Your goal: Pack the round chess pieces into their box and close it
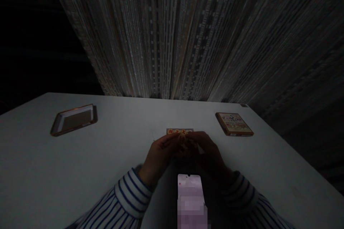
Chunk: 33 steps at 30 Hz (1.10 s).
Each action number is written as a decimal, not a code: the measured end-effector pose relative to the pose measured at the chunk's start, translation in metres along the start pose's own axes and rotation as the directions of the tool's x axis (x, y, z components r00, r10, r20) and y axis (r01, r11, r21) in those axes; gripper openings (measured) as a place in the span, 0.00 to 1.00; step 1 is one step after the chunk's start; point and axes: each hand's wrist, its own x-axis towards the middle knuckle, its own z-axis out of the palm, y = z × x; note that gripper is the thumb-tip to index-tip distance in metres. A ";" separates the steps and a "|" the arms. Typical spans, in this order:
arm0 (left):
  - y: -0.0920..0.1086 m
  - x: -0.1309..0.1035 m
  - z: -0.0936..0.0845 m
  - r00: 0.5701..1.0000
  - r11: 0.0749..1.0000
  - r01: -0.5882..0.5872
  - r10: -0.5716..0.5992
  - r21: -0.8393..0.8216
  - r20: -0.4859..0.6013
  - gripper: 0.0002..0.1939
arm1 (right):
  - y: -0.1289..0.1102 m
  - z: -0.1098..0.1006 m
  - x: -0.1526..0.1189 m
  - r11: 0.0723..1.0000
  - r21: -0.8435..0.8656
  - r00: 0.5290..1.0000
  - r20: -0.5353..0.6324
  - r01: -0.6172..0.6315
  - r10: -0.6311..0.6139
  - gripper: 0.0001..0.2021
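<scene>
Centrally, the left hand point(157, 155) and right hand point(215, 157) converge, fingers curled inward about a small, pale, rounded piece point(182, 138), though which of them pinch it cannot be told in the dim light; such a piece would best be steadied by light fingertip pressure, wrists low. Partly hidden beyond them, a panel with round, red-marked faces point(170, 131) lies on the smooth white worktop point(120, 132), flanked by a shallow, pale-lined rectangular tray point(77, 119) at left and a flat, printed box point(234, 124) at right.
</scene>
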 end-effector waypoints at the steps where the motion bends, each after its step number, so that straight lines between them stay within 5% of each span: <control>1: 0.000 0.000 0.000 1.000 1.000 -0.002 0.002 0.004 -0.001 0.15 | 0.000 0.000 -0.001 1.000 -0.001 1.000 -0.003 0.003 -0.003 0.07; 8: 0.000 -0.001 0.000 1.000 1.000 -0.007 0.007 0.011 -0.026 0.16 | 0.000 0.002 0.000 1.000 -0.023 1.000 0.025 -0.014 0.014 0.07; 15: -0.002 0.000 -0.001 0.998 0.997 -0.024 0.028 0.070 -0.063 0.16 | 0.007 0.006 -0.007 0.991 -0.056 0.989 0.084 0.122 -0.117 0.09; 33: 0.000 0.000 -0.004 0.994 0.989 -0.061 0.072 0.138 -0.080 0.09 | 0.002 0.004 -0.006 0.995 -0.071 0.997 0.054 0.064 -0.060 0.11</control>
